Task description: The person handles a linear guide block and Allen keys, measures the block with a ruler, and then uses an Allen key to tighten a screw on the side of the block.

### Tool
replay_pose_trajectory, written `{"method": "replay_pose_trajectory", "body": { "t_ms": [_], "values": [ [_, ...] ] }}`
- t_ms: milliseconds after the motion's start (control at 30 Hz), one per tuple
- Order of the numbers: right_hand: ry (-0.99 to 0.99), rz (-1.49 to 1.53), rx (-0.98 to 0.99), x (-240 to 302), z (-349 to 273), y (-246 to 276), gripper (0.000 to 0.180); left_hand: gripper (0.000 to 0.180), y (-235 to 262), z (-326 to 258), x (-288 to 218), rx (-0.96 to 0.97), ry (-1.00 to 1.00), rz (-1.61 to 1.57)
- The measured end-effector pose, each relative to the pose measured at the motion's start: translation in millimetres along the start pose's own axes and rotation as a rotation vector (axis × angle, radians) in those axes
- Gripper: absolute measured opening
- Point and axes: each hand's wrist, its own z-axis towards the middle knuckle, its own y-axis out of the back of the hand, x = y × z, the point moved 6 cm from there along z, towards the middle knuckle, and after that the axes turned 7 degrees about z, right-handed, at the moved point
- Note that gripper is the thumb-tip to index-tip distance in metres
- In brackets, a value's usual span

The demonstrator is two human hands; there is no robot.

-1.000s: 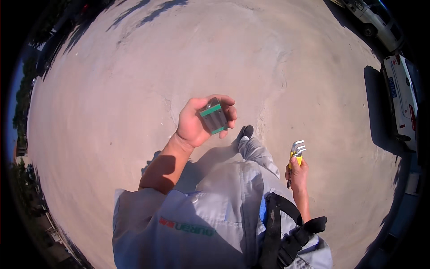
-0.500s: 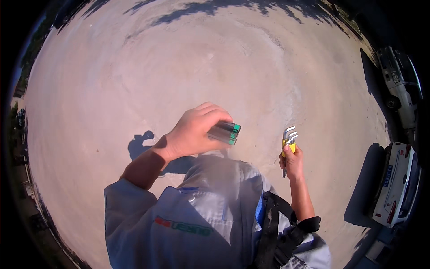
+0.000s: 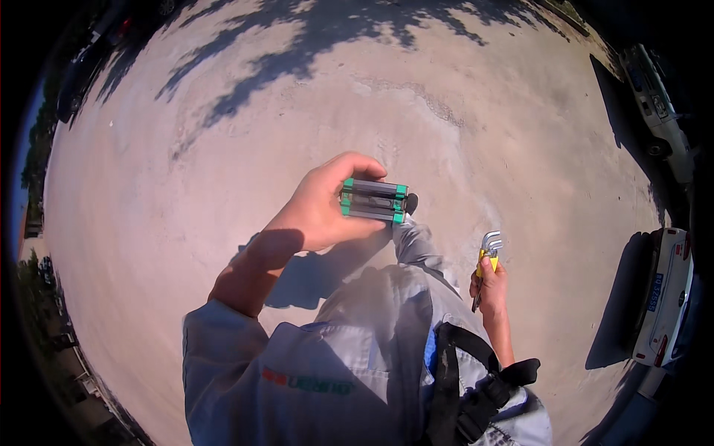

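Note:
My left hand (image 3: pixel 316 208) is closed round a small dark grey, block-shaped case with green corners (image 3: pixel 374 201), fingers along its far side and thumb along its near side. It is held out in front of my body, above the ground. Lower and to the right, my right hand (image 3: pixel 492 288) grips a hex key set (image 3: pixel 488 256). The set has a yellow holder, and the bent silver ends of its keys point up beyond my thumb. A dark end shows below the fist. The two hands are well apart.
Pale, sunlit concrete ground (image 3: pixel 245 149) spreads round me, with tree shadow (image 3: pixel 297 44) at the far side. A white car (image 3: pixel 664 297) and a second light vehicle (image 3: pixel 653 104) are parked on the right. My dark shoe (image 3: pixel 411 202) shows just past the case.
The case has turned in my left hand's grip view, showing more of its long grey sides and green corners. My right hand is slightly lower in view. The ground and parked vehicles have shifted, and a shoe now shows.

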Motion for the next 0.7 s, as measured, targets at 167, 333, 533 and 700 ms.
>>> {"method": "replay_pose_trajectory", "body": {
  "t_ms": [167, 333, 533, 700],
  "values": [
    [-0.003, -0.02, 0.011, 86, 241, -173, 0.034, 0.054, 153, 239, 95, -0.112, 0.101, -0.108],
    [0.018, -0.134, 0.171, 234, 421, -318, 0.032, 0.053, 258, 422, 131, -0.142, 0.215, -0.26],
    [0.058, -0.261, 0.374, 424, 632, -448, 0.029, 0.059, 357, 656, 148, -0.311, -0.025, -0.29],
    [-0.037, -0.2, 0.201, 532, 795, -512, 0.033, 0.055, 433, 894, 163, -0.213, 0.031, -0.378]
  ]
}}
